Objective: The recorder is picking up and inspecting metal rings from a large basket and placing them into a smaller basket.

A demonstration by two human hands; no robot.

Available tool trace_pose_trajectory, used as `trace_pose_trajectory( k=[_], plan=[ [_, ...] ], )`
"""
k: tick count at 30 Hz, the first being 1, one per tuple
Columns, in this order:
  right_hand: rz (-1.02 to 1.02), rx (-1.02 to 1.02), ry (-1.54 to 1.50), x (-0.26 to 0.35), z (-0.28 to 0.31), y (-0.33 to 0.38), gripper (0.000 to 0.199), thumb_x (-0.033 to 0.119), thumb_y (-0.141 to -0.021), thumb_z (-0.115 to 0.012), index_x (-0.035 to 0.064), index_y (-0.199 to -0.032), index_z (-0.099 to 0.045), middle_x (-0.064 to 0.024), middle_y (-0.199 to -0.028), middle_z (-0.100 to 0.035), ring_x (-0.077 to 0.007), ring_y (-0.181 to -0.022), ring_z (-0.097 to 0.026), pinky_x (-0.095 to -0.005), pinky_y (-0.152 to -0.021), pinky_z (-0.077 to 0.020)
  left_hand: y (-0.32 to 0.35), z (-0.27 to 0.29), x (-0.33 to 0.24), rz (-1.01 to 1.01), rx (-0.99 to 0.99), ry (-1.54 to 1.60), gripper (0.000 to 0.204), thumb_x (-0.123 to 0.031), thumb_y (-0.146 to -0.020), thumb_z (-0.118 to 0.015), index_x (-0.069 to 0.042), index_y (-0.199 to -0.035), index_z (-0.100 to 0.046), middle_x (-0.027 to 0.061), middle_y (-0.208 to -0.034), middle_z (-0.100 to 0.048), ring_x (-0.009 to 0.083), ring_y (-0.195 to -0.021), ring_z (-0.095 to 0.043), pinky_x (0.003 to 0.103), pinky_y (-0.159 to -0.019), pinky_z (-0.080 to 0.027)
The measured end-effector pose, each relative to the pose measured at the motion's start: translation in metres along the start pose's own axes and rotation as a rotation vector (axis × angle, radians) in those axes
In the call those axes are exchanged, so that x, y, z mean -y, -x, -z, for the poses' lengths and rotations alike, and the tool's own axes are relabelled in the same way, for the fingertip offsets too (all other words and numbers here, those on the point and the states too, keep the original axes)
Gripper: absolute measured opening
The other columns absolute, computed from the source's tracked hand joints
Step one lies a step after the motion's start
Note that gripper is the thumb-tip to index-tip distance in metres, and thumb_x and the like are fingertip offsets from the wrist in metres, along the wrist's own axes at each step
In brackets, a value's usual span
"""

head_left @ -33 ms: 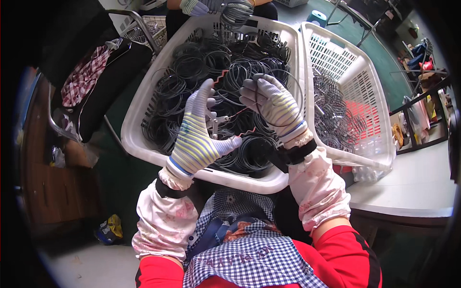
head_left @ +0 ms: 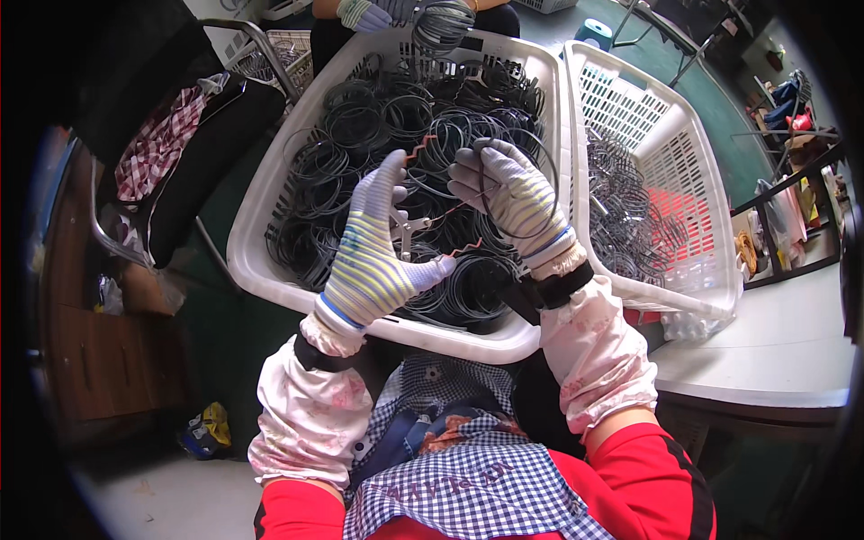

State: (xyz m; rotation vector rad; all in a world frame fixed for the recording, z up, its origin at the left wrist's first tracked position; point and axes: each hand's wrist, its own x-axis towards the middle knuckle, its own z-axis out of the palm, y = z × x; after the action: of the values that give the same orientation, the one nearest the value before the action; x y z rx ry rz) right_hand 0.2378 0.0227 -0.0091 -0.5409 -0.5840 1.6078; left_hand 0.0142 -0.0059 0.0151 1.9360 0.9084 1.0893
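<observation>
Over the basket's (head_left: pixel 486 346) near edge, left hand (head_left: pixel 369 261) gapes wide; right hand (head_left: pixel 520 193) holds a wire loop (head_left: pixel 482 175) aloft (against tangling, I presume).

Matt knitted cloth, ribbed in texture, is worn on left hand (head_left: pixel 364 270) and right hand (head_left: pixel 524 193). Wire coils (head_left: pixel 337 162) are seen as thin dark metal, faintly glossy. Near basket (head_left: pixel 450 340) and side basket (head_left: pixel 666 297) are moulded in smooth white plastic. Sleeve covers (head_left: pixel 315 414) are made of wrinkled cloth; apron (head_left: pixel 468 490), woven cloth, matt. Table top (head_left: pixel 765 346) smoothly finished, slight sheen. Cabinet (head_left: pixel 112 360) faced in wood or wood-look board. Chair frame (head_left: pixel 277 67) noted as smooth, metal-like.
</observation>
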Motion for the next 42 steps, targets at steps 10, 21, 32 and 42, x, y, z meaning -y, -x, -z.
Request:
trace_pose_trajectory(
  k=[10,21,32,42],
  plan=[
    [0.129,-0.082,0.526,-0.019,-0.026,0.008,0.019,0.009,-0.097,-0.063,-0.0004,-0.112,-0.068,-0.0063,-0.102,-0.071,-0.0106,-0.091,-0.065,-0.0234,-0.086,-0.0517,-0.011,-0.011,-0.004,-0.08,0.058,-0.238,0.108,-0.025,-0.064,-0.093,-0.014,-0.153,-0.035,0.0106,-0.135,-0.044,0.0219,-0.113,-0.051,0.033,-0.1,-0.049],
    [0.302,-0.027,0.621,0.0,-0.025,0.014,0.04,0.018,-0.1,-0.064,0.0059,-0.137,-0.058,-0.0012,-0.123,-0.064,-0.0094,-0.11,-0.057,-0.0237,-0.097,-0.0455,-0.015,0.018,0.001,0.384,-0.113,0.657,0.077,-0.02,-0.081,-0.083,-0.013,-0.146,-0.043,0.0066,-0.125,-0.052,0.0138,-0.094,-0.063,0.026,-0.078,-0.056],
    [0.585,0.243,1.133,-0.016,-0.033,0.027,0.078,0.025,-0.077,-0.085,0.0049,-0.143,-0.05,-0.0104,-0.133,-0.061,-0.0195,-0.123,-0.056,-0.0347,-0.107,-0.0435,-0.014,0.023,-0.001,0.613,-0.133,1.154,0.084,-0.052,-0.091,-0.067,-0.007,-0.15,-0.027,0.0309,-0.145,-0.033,0.0371,-0.104,-0.068,0.041,-0.079,-0.064],
    [0.668,0.215,1.077,-0.007,-0.031,0.029,0.065,0.02,-0.078,-0.084,0.0057,-0.136,-0.058,-0.009,-0.122,-0.067,-0.0178,-0.112,-0.062,-0.0319,-0.1,-0.0483,-0.007,0.028,-0.002,0.264,0.078,1.013,0.087,-0.028,-0.088,-0.077,-0.017,-0.153,-0.02,0.017,-0.146,-0.044,0.0421,-0.123,-0.058,0.05,-0.097,-0.056]
  ],
)
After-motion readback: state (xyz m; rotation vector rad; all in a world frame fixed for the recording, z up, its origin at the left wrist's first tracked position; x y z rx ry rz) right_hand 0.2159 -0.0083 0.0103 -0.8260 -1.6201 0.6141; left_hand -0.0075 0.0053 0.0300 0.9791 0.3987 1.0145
